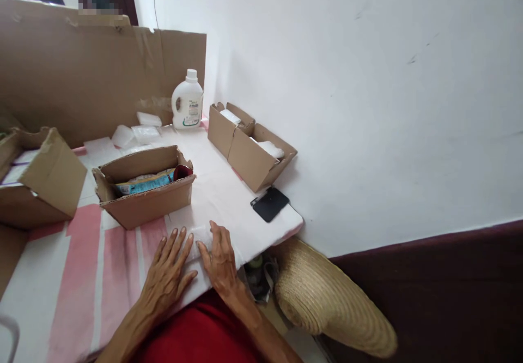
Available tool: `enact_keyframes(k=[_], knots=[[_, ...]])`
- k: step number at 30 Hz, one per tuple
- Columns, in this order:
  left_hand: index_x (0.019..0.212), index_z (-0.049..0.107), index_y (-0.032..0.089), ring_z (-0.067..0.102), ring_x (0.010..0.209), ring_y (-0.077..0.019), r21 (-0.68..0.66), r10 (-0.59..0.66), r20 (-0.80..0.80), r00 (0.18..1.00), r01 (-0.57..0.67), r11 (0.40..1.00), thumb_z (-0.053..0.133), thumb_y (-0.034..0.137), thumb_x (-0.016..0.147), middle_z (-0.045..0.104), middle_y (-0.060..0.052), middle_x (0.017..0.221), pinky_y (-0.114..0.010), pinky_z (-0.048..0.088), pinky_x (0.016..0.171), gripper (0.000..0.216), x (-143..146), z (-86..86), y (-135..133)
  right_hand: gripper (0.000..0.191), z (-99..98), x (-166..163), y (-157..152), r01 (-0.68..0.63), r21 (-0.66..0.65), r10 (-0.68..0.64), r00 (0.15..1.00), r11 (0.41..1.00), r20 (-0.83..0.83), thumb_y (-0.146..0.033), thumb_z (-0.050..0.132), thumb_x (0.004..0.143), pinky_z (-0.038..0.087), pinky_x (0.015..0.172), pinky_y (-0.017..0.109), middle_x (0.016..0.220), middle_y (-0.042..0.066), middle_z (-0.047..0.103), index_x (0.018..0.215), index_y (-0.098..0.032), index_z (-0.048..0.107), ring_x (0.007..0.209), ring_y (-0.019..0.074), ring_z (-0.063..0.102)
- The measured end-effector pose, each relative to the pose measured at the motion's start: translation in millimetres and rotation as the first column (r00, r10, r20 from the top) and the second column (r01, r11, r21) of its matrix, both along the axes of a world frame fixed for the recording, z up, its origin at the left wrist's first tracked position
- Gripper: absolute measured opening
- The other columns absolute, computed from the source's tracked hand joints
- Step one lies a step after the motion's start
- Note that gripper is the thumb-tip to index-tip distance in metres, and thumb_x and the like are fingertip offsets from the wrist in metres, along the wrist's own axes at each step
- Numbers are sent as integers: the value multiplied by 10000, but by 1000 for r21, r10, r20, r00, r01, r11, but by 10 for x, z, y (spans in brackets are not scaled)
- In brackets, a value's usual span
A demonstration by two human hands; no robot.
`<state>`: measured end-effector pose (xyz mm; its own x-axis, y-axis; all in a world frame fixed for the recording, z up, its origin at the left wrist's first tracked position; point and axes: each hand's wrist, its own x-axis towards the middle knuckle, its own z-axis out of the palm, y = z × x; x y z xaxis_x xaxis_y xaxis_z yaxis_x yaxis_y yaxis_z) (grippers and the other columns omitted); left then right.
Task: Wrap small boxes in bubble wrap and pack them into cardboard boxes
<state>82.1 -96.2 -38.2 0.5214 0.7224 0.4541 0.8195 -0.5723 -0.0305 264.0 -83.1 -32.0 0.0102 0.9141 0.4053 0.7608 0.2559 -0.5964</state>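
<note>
White packet (200,239) lies crosswise between the open, flat left hand (167,276) and right hand (219,262), both touching it.

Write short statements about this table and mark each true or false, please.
1. The left hand and right hand lie flat on the table, a white wrapped piece between them. True.
2. The white bottle lies on its side. False: it stands upright.
3. The black phone lies near the table's edge. True.
4. The straw hat sits on the table. False: it is below the edge.
5. The nearest cardboard box is shut. False: it is open, packets inside.
</note>
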Motion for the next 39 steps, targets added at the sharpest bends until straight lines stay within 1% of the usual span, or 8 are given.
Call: enact_keyframes(k=[5, 8, 17, 22, 25, 27, 34, 39], knots=[[1591, 257, 140, 263, 1536, -293, 32, 14, 14, 1000, -15, 999, 498, 519, 943, 397, -146, 1611, -453, 202, 1232, 789, -3, -133, 71, 685, -1, 58, -41, -341, 23, 322, 904, 940, 280, -296, 547, 986, 368, 1195, 519, 1621, 171, 348, 1589, -115, 277, 1519, 316, 280], [1604, 202, 139, 309, 1517, -283, -3, 15, 54, 998, -15, 1000, 501, 573, 932, 436, -148, 1588, -446, 233, 1225, 853, -12, -199, 80, 818, -92, 105, -45, -376, -75, 380, 873, 924, 304, -374, 631, 957, 347, 1214, 526, 1646, 184, 294, 1606, -90, 221, 1545, 313, 227], [1608, 191, 198, 457, 1426, -341, -171, -7, 97, 995, 24, 985, 576, 550, 893, 445, -175, 1574, -530, 371, 1139, 885, -75, -196, 113, 837, -76, 158, 3, -400, -189, 436, 872, 897, 220, -330, 681, 926, 358, 1207, 547, 1639, 187, 304, 1610, -143, 237, 1532, 322, 272], [1553, 330, 205, 562, 1332, -277, -177, -72, 143, 987, 98, 979, 508, 182, 869, 578, -145, 1465, -462, 464, 1072, 707, -169, -93, 189, 634, -79, 176, 99, -421, -99, 428, 835, 902, 345, -178, 653, 894, 467, 1108, 522, 1518, 216, 494, 1487, -124, 437, 1415, 348, 469], [1482, 436, 236, 672, 1142, -242, -145, -99, 168, 981, 123, 982, 460, 82, 836, 718, -87, 1251, -434, 512, 999, 665, -141, 167, 202, 311, 169, 208, 169, -468, -40, 441, 796, 883, 415, -115, 585, 908, 548, 943, 487, 1183, 174, 709, 1215, -147, 618, 1092, 312, 672], [1483, 431, 248, 691, 1063, -237, -101, -77, 195, 978, 98, 990, 462, 108, 871, 746, -66, 1156, -435, 517, 979, 629, -93, 495, 192, 191, 529, 253, 204, -506, 13, 454, 785, 862, 421, -123, 549, 932, 558, 832, 452, 1016, 124, 720, 1088, -176, 646, 919, 278, 672], [1520, 376, 244, 517, 1340, -296, 240, 78, 284, 956, -150, 959, 498, 279, 963, 561, -126, 1445, -470, 427, 1080, 572, -299, 1878, 472, 240, 2001, 49, 779, -447, 367, 288, 864, 816, 413, -310, 507, 1023, 502, 890, 441, 1063, 107, 632, 1173, -263, 688, 1002, 279, 583], [1258, 659, 266, 633, 1096, -291, 136, 271, 201, 941, -301, 944, 493, 317, 961, 676, -100, 1248, -465, 497, 929, 344, -744, 1997, 954, 163, 2111, -484, 1539, -613, 268, 404, 730, 743, 551, -249, 578, 992, 508, 862, 386, 1005, 104, 623, 1038, -201, 727, 987, 261, 558]])
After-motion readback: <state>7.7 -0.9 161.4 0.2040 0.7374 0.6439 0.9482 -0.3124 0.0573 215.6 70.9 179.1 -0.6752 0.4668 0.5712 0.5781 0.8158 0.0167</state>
